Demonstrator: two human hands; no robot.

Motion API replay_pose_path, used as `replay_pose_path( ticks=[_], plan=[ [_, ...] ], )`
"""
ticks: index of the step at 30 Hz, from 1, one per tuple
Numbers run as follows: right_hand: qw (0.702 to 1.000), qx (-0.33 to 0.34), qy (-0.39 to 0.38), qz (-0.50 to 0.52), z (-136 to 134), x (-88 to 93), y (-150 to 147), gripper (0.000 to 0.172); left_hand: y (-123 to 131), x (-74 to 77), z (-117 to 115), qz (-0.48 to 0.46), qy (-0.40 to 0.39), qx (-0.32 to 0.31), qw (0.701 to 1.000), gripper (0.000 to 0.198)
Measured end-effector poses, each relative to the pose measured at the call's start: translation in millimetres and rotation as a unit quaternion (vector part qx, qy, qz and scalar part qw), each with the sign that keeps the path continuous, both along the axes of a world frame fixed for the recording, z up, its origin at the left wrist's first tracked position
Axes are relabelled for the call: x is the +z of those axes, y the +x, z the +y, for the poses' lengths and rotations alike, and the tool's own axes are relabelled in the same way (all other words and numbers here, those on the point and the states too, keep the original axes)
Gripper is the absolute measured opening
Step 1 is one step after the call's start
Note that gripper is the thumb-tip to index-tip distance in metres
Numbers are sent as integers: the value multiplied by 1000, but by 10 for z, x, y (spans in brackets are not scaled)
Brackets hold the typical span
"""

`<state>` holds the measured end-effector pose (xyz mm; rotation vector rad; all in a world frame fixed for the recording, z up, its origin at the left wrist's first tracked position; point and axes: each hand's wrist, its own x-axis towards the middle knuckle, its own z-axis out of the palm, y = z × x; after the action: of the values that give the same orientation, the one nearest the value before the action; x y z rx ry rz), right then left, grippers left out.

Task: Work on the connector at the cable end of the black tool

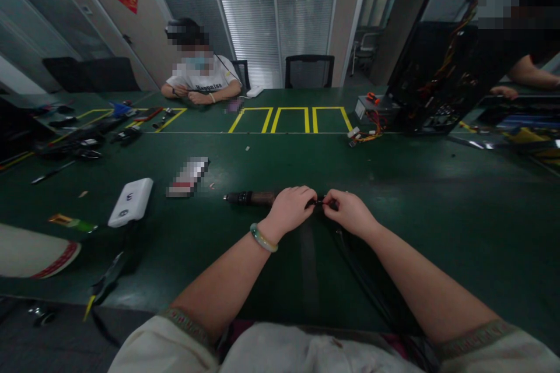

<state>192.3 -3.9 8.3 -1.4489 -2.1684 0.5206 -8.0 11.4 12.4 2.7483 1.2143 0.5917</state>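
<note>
An electric screwdriver with a black nose and brownish body lies sideways on the green table, its tip to the left. My left hand is closed around its rear part, and a jade-coloured bangle is on that wrist. Close beside it, my right hand pinches a small dark piece at the tool's back end, apparently the plug of a cable. Black cable runs from under my right hand toward my lap. My fingers hide the joint between plug and tool.
On the left lie a white power bank, a phone and a green-handled tool. A person sits opposite. A power supply with loose wires and a black computer case stand at right, near another person.
</note>
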Motion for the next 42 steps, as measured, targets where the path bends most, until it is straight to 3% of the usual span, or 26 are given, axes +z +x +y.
replay_pose_path(
  ticks=[7,14,20,30,35,42],
  plan=[
    [1000,3,3,-4,28,-82,-9,5,-24,-51,-18,-22,9,-7,1000,10],
    [998,13,-50,41,40,-57,31,9,-39,-71,3,-30,13,-13,999,12],
    [1000,28,1,8,27,-34,-8,5,-35,-70,7,-26,11,-12,1000,12],
    [1000,26,5,-1,28,-66,-23,7,-21,-66,7,-14,10,-10,1000,11],
    [999,32,-9,0,70,-58,10,9,-17,-58,3,-13,13,-8,1000,12],
    [994,17,-69,78,131,-88,41,14,14,-6,-20,12,13,-1,1000,12]
  ],
)
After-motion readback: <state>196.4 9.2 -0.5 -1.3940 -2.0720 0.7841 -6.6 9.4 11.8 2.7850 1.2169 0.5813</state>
